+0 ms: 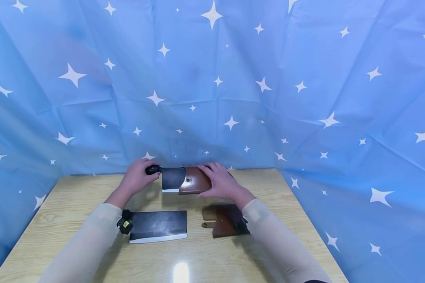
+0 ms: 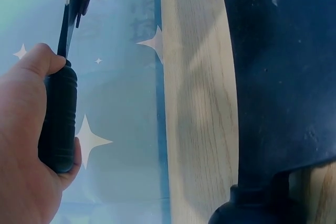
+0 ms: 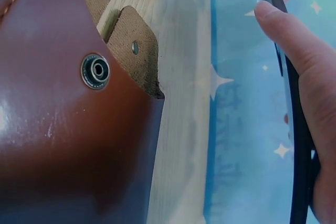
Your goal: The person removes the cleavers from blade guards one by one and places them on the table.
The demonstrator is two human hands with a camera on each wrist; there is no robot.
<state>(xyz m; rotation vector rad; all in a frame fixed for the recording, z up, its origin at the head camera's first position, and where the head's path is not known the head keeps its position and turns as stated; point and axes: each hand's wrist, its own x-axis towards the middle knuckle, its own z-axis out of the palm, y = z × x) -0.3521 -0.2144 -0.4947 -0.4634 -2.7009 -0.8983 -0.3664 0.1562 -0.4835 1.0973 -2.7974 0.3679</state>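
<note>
In the head view my left hand point(image 1: 137, 176) grips the black handle point(image 2: 60, 121) of a cleaver point(image 1: 172, 179), raised above the far part of the table. A brown leather sheath point(image 1: 194, 182) covers the far end of its blade; the part near the handle shows bare, dark with a bright lower edge. My right hand point(image 1: 220, 184) holds the sheath from its right end, thumb on the near face. Below, a second cleaver point(image 1: 159, 226) lies unsheathed on the table, its handle mostly hidden by my left wrist. A second brown sheath point(image 1: 226, 224) lies under my right forearm, straps pointing left.
The wooden table point(image 1: 156, 263) ends at a blue, star-printed cloth point(image 1: 191, 78) hanging behind and at both sides. In the right wrist view the lying sheath shows a metal snap point(image 3: 95, 71) and a loose strap point(image 3: 134, 45).
</note>
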